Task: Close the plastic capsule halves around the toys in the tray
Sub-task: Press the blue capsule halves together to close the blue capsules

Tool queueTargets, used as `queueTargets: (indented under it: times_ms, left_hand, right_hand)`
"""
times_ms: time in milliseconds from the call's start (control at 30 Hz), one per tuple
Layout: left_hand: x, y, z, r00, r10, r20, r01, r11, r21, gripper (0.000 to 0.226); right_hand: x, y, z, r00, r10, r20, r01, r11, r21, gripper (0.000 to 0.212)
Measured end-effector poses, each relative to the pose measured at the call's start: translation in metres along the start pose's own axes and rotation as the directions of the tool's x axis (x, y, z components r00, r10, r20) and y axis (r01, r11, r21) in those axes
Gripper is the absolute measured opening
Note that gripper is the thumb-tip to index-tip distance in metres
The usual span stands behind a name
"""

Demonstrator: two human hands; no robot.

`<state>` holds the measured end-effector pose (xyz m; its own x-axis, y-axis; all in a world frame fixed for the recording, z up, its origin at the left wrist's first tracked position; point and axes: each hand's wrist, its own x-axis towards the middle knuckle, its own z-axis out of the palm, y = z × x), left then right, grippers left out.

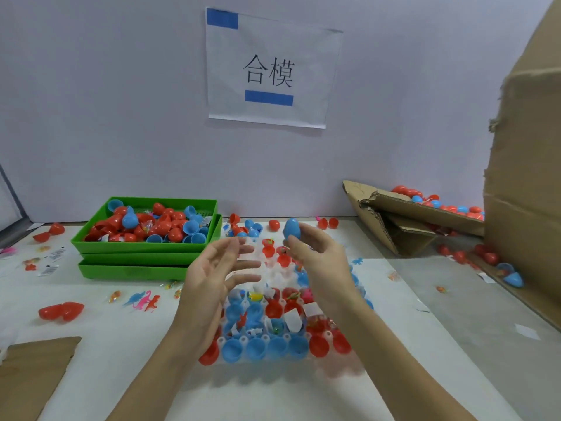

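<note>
Hands are up over the clear tray (358, 364). The right hand (315, 253) holds a blue capsule (292, 228) in its curled fingertips, above the far end of the tray. The left hand (212, 268) is wide open, fingers spread, holding nothing. Red and blue capsule halves (274, 347) with little toys sit in the tray. Green bins (133, 253) stand to the left.

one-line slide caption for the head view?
Right hand holds a closed blue capsule above the clear tray; left hand open beside it.
</note>
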<state>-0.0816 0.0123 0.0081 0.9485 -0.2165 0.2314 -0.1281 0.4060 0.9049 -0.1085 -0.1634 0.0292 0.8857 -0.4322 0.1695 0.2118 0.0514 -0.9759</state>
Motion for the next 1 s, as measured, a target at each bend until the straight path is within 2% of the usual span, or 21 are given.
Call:
queueTargets:
  times_ms: [33, 67, 100, 167, 233, 267, 333, 433, 500, 533, 600, 667, 767, 833, 1000]
  left_hand:
    - [0.0, 0.0, -0.002, 1.0, 0.002, -0.009, -0.002, 1.0, -0.001, 0.032]
    - [0.0, 0.001, -0.003, 1.0, 0.001, -0.015, -0.001, 1.0, 0.003, 0.032]
    - [0.0, 0.001, -0.005, 1.0, -0.001, -0.018, 0.001, 1.0, 0.009, 0.033]
    - [0.001, 0.002, -0.008, 1.0, -0.008, -0.022, 0.008, 1.0, 0.014, 0.036]
    - [0.001, 0.003, -0.008, 1.0, -0.011, -0.024, 0.012, 1.0, 0.024, 0.037]
    - [0.001, 0.004, -0.009, 1.0, -0.008, -0.028, 0.009, 0.999, 0.031, 0.036]
    - [0.001, 0.005, -0.01, 0.999, 0.003, -0.044, -0.002, 0.999, 0.034, 0.037]
    - [0.003, 0.008, -0.011, 0.998, 0.011, -0.064, -0.009, 1.0, 0.027, 0.039]
    - [0.003, 0.009, -0.012, 0.997, 0.017, -0.077, -0.016, 1.0, 0.02, 0.04]
    - [0.003, 0.01, -0.012, 0.996, 0.019, -0.087, -0.017, 1.0, 0.02, 0.04]
    - [0.004, 0.009, -0.013, 0.994, 0.02, -0.107, -0.018, 1.0, 0.021, 0.039]
    - [0.004, 0.009, -0.015, 0.993, 0.018, -0.12, -0.015, 1.0, 0.026, 0.04]
    - [0.004, 0.009, -0.016, 0.991, 0.01, -0.132, -0.006, 1.0, 0.03, 0.04]
    - [0.004, 0.01, -0.016, 0.99, 0.007, -0.141, -0.003, 1.0, 0.03, 0.04]
    - [0.003, 0.011, -0.015, 0.988, -0.017, -0.152, 0.021, 1.0, 0.024, 0.04]
  right_hand:
    - [0.019, -0.009, -0.006, 0.989, 0.148, 0.012, -0.147, 0.956, 0.255, 0.028]
    - [0.04, -0.018, -0.013, 0.972, 0.233, 0.04, -0.222, 0.844, 0.487, 0.032]
    - [0.061, -0.03, -0.02, 0.964, 0.265, 0.036, -0.224, 0.728, 0.648, 0.036]
    - [0.098, -0.05, -0.036, 0.958, 0.285, -0.041, -0.144, 0.597, 0.789, 0.041]
    - [0.123, -0.058, -0.049, 0.957, 0.283, -0.072, -0.099, 0.547, 0.831, 0.044]
    - [0.13, -0.056, -0.053, 0.951, 0.297, -0.083, -0.101, 0.555, 0.826, 0.045]
    - [0.131, -0.046, -0.058, 0.948, 0.297, -0.115, -0.136, 0.703, 0.698, 0.046]
    - [0.116, -0.016, -0.063, 0.972, 0.219, -0.087, -0.171, 0.91, 0.378, 0.04]
    - [0.098, 0.0, -0.06, 0.988, 0.118, -0.099, -0.114, 0.993, 0.043, 0.028]
    - [0.09, 0.007, -0.058, 0.994, 0.051, -0.096, -0.065, 0.985, -0.157, 0.022]
    - [0.077, 0.015, -0.05, 0.998, -0.067, 0.001, 0.059, 0.879, -0.473, 0.014]
    - [0.072, 0.018, -0.04, 0.979, -0.118, 0.164, 0.198, 0.722, -0.663, 0.011]
    - [0.072, 0.016, -0.027, 0.931, -0.057, 0.36, 0.342, 0.482, -0.807, 0.011]
    - [0.073, 0.015, -0.019, 0.908, 0.003, 0.418, 0.388, 0.37, -0.844, 0.015]
    - [0.062, 0.004, -0.017, 0.912, 0.042, 0.409, 0.37, 0.346, -0.862, 0.025]
